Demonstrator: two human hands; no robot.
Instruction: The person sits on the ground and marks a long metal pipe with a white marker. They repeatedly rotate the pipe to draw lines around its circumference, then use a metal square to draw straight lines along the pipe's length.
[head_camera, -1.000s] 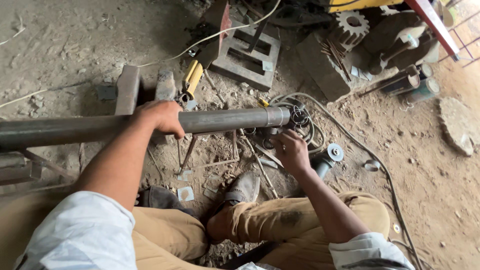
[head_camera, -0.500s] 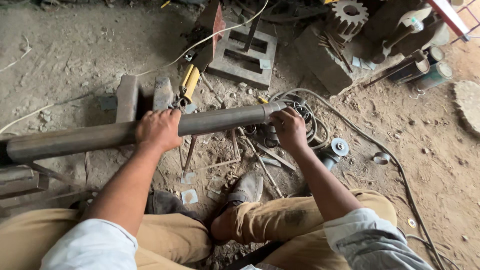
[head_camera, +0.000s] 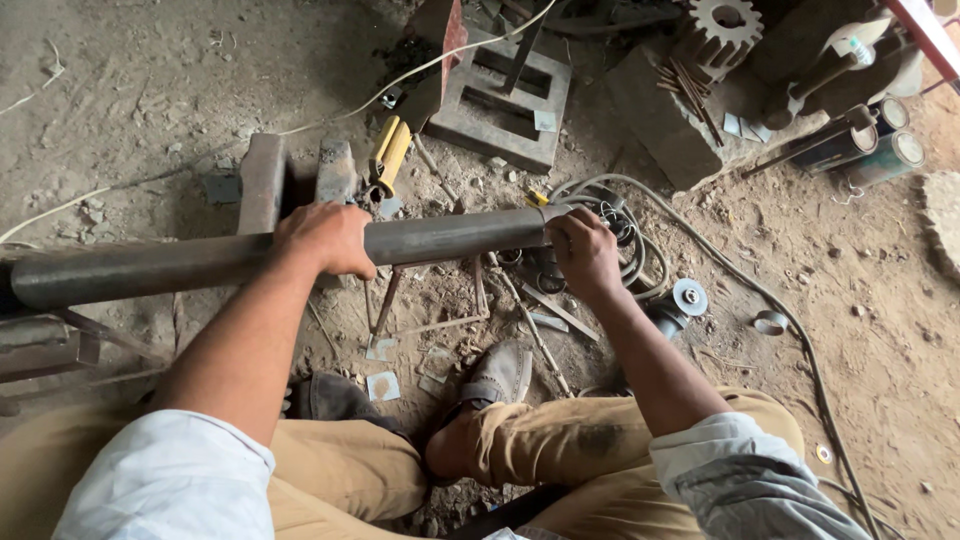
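While you are sitting on the dirt floor (head_camera: 150, 90), one long steel pipe (head_camera: 200, 262) is lying level across your front, its far end out of view at the left. Your left hand (head_camera: 328, 238) is closing over its middle, seemingly steadying it. Your right hand (head_camera: 583, 252) is wrapping around its open end, near the coiled cable (head_camera: 640, 240). Two upright steel blocks (head_camera: 262, 180) are standing just behind the pipe. One toothed gear (head_camera: 727, 28) is lying well apart. One yellow-handled tool (head_camera: 390, 155) is resting behind the pipe. One small disc (head_camera: 690, 296) is lying beside your right wrist.
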